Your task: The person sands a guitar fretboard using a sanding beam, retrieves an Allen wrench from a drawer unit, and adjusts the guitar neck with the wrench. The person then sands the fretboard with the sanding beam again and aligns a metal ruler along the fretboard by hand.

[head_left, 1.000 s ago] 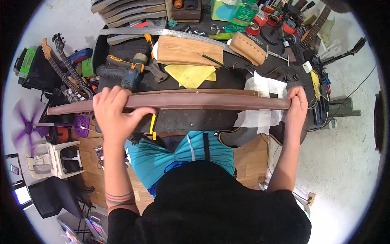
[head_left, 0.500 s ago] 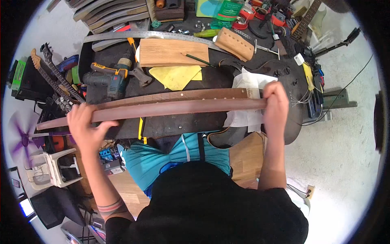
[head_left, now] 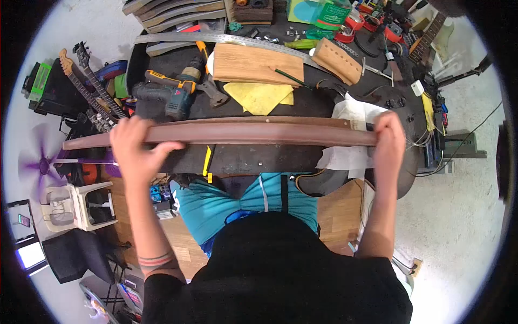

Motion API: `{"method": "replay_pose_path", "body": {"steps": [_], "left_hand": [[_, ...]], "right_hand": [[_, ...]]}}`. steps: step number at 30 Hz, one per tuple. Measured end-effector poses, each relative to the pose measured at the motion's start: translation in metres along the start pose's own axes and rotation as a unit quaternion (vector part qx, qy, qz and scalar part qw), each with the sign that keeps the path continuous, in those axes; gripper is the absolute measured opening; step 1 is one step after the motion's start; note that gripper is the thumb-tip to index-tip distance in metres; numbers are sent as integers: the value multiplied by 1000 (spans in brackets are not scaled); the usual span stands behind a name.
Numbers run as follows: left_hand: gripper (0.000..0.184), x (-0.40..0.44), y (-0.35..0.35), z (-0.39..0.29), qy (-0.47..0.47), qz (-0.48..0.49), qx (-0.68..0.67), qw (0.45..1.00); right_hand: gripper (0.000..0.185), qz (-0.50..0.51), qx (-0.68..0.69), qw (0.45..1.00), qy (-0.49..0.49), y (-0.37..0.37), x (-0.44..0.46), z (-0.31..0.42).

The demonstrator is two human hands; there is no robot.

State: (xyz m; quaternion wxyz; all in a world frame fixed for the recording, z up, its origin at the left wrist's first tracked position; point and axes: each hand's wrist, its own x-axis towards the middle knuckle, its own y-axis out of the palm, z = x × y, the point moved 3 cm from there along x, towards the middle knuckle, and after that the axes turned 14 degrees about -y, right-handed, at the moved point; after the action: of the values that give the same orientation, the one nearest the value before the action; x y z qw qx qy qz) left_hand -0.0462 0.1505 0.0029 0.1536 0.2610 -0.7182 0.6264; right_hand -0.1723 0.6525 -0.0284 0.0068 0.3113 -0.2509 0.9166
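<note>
Back away from me, over the brown board, goes the long brown bar between my hands. Half a second ago a row of pale dots showed on the board; now the bar hides most of them, and I see just two.

My left hand holds the bar near its left end, fingers bent over the far side and thumb stuck out along the near edge. My right hand is curled over the other end. It is blurry, so I cannot tell where its thumb is.

White paper lies just left of my right hand, partly under the bar. Nearer to me than that hand is a dark guitar body.

Between my hands but farther off, a yellow cloth lies on the dark table. Just past it is a flat wood block with a pencil on it. A drill lies beyond my left hand, a bit to the right. Out to the left of that hand, a purple fan stands well apart.
</note>
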Motion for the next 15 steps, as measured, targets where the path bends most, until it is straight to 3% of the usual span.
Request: {"method": "replay_pose_path", "body": {"steps": [3, 5, 7, 9, 13, 15], "left_hand": [[73, 1, 14, -50, -16, 0, -18, 1000], [73, 3, 7, -42, -13, 8, -6, 1000], [74, 1, -3, -5, -17, 19, 6, 1000], [75, 1, -9, 18, -24, 31, 7, 999], [79, 3, 12, -33, -15, 15, 9, 1000], [77, 4, 13, -57, -20, 14, -7, 1000]], "right_hand": [[9, -56, -10, 997, 60, -26, 14, -25], [8, -25, -43, 998, 36, -26, 9, -37], [9, 3, 17, 998, 52, 2, 6, 6], [9, 27, -4, 1000, -8, 22, 0, 25], [9, -3, -42, 999, 12, -20, 14, -22], [9, -25, -14, 997, 69, -29, 24, -27]]}}
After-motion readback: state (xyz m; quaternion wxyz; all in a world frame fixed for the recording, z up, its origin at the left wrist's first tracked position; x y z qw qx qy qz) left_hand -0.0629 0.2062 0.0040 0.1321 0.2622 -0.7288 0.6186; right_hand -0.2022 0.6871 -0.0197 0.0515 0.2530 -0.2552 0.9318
